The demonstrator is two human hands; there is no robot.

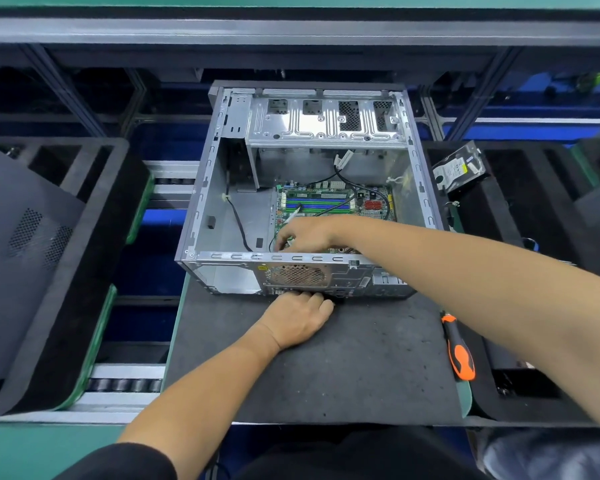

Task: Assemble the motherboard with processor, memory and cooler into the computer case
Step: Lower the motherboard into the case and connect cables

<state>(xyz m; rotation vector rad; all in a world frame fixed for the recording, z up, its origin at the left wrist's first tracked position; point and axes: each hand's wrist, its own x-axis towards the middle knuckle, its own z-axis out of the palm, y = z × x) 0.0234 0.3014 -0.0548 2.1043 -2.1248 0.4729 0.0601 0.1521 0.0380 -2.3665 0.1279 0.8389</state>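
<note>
An open metal computer case (201, 202) lies on its side on a dark mat (326, 368). A green motherboard (326, 202) with blue and green memory slots sits on the case floor at the right. My right hand (305, 233) reaches inside over the board's near edge, fingers curled down onto it; what they touch is hidden. My left hand (298, 317) rests against the outside of the case's rear panel, just below the round fan grille (297, 273), fingers tucked under the panel's lower edge. Black cables (238, 216) run loose across the case floor and over the board.
An orange and black screwdriver (459, 351) lies at the mat's right edge. A hard drive (459, 168) sits in a black foam tray right of the case. A dark side panel (25, 244) rests in a foam tray on the left. Conveyor rollers (125, 384) run underneath.
</note>
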